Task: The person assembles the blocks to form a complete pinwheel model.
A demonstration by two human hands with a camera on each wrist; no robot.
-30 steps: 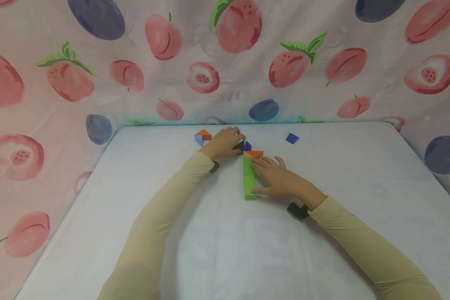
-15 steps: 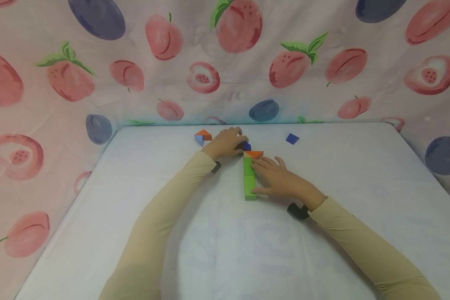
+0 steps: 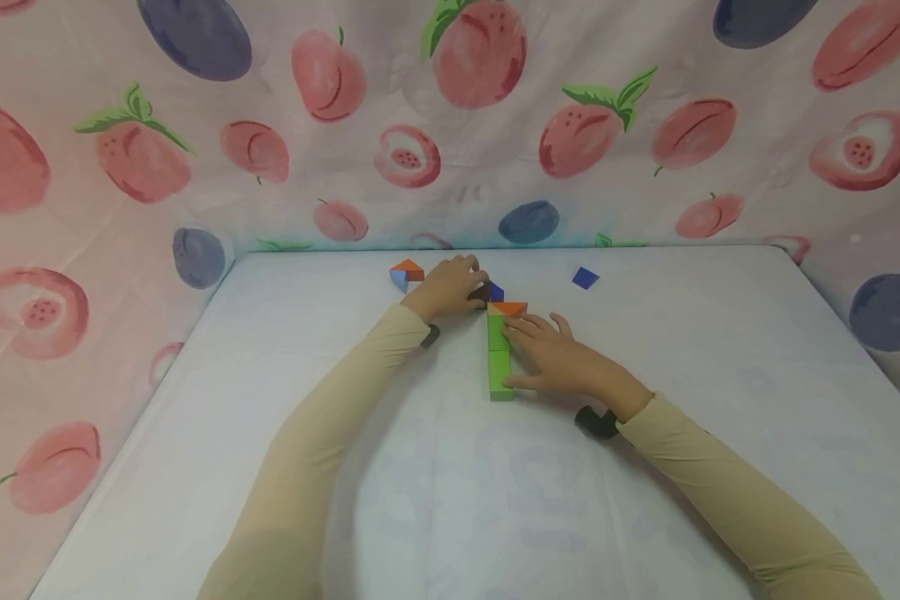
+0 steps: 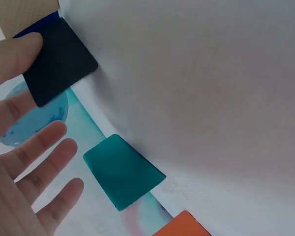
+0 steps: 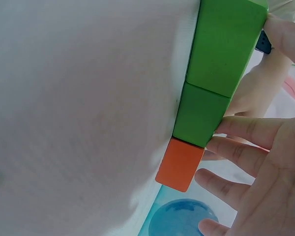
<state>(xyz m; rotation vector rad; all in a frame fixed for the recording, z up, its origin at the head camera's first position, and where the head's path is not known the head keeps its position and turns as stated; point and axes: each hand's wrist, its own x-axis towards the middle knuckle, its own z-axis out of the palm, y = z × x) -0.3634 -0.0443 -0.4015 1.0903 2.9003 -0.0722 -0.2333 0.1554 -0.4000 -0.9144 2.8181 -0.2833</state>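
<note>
In the head view my left hand (image 3: 450,287) pinches a dark block (image 4: 59,61) between thumb and index finger; its other fingers are spread. A blue piece (image 3: 497,292) shows just right of the dark face; whether both belong to one block I cannot tell. Nearer to me, two green blocks (image 3: 499,354) lie end to end in a line, with an orange triangular block (image 3: 510,308) at their far end. My right hand (image 3: 558,358) rests along the right side of the green blocks, fingers extended, thumb (image 5: 287,39) at the near block.
Left of my left hand lie an orange block (image 3: 408,268) and a light blue block (image 3: 401,279), teal in the left wrist view. A blue block (image 3: 586,277) lies at the back right. Fruit-patterned cloth (image 3: 450,167) rises behind the white table (image 3: 270,333).
My left hand shifts slightly right with the dark block, then slightly back left. My right hand and the green blocks stay in place.
</note>
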